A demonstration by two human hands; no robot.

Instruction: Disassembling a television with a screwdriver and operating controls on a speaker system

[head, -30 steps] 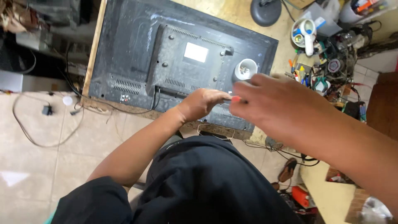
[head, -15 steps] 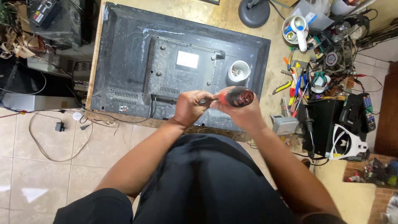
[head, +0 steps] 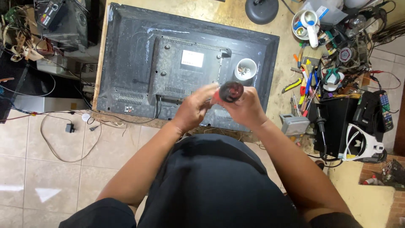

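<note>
**Two hands closed on a red-and-black screwdriver handle over a face-down television**

Two hands are brought together above the near edge of the workbench (head: 236,17), over the lower middle of a dark flat-screen television (head: 126,55) that is laid screen-down. A screwdriver (head: 230,91) with a rounded black butt and red body is gripped between them, its butt turned up toward the camera. The right hand (head: 247,110) is wrapped around the handle from the right side, fingers curled shut on it. The left hand (head: 195,109) is closed against the handle's left side, its fingertips touching the red part; the view is blurred there, so the exact finger placement cannot be told. The shaft and tip are hidden beneath the hands.

Just beyond the hands, a small white cup (head: 246,69) is set on the television's back panel, near its right edge, with small bits inside. A white label (head: 192,58) is seen on the raised centre panel.

Along the right end of the workbench, a clutter of hand tools (head: 310,76) is spread, and a roll of white tape (head: 306,21) is placed at the far right corner. A grey box (head: 294,125) is set at the near right edge.
</note>
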